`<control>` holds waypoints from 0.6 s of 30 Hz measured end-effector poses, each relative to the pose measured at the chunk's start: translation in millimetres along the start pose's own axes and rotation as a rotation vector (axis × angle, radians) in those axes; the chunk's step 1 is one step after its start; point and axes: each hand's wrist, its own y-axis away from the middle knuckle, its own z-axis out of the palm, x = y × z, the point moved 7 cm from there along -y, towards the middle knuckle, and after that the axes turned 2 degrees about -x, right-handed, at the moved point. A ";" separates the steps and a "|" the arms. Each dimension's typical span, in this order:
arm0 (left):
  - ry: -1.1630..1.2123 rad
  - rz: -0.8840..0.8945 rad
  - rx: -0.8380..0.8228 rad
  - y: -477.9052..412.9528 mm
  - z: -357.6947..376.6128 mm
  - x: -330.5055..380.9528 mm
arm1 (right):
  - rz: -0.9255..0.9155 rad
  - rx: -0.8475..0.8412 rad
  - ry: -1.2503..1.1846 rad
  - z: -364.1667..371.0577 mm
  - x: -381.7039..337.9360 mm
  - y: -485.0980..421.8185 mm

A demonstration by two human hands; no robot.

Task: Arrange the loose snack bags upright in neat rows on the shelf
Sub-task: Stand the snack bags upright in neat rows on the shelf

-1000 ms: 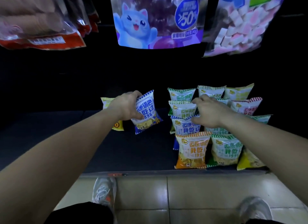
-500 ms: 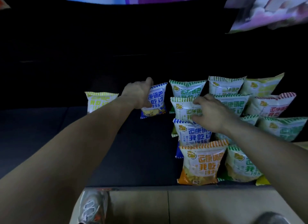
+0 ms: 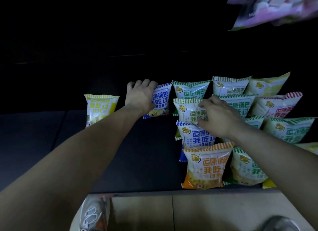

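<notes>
We see the blue snack bag (image 3: 160, 100) standing upright at the back of the dark shelf (image 3: 137, 153), just left of the rows of bags; the left hand (image 3: 140, 97) has its grip closed over the bag's left edge, fingers curled across the top; a yellow bag (image 3: 100, 109) stands alone further left, apart from the rest. The right hand (image 3: 218, 118) rests on the left column of the rows; its grip pinches the green-striped bag (image 3: 189, 110) second from the back, thumb low and fingers at the upper right corner. In front of that bag stand another blue-striped bag (image 3: 194, 136) and an orange bag (image 3: 204, 167) at the shelf's front edge; more green, red and yellow bags fill the rows to the right, though the dim light makes their far ends hard for us to sort. Below the shelf lie floor tiles (image 3: 206, 213) and a grey shoe (image 3: 93, 213); large bags (image 3: 275, 7) hang overhead, blurred.
</notes>
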 end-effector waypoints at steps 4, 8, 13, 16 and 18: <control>0.082 -0.007 -0.036 10.4 -13.1 -4.5 | -0.001 0.018 0.029 -13.7 -10.4 1.2; 0.159 -0.035 -0.080 35.7 -50.6 -21.6 | -0.047 0.025 0.061 -36.6 -41.9 11.1; 0.198 -0.081 -0.157 97.8 -104.1 -62.4 | -0.115 0.027 0.061 -57.3 -97.6 41.0; 0.242 -0.125 -0.193 151.2 -117.3 -90.8 | -0.140 0.001 0.051 -52.7 -128.7 59.1; 0.280 -0.163 -0.213 186.8 -114.0 -109.9 | -0.161 -0.029 0.041 -41.5 -148.7 66.7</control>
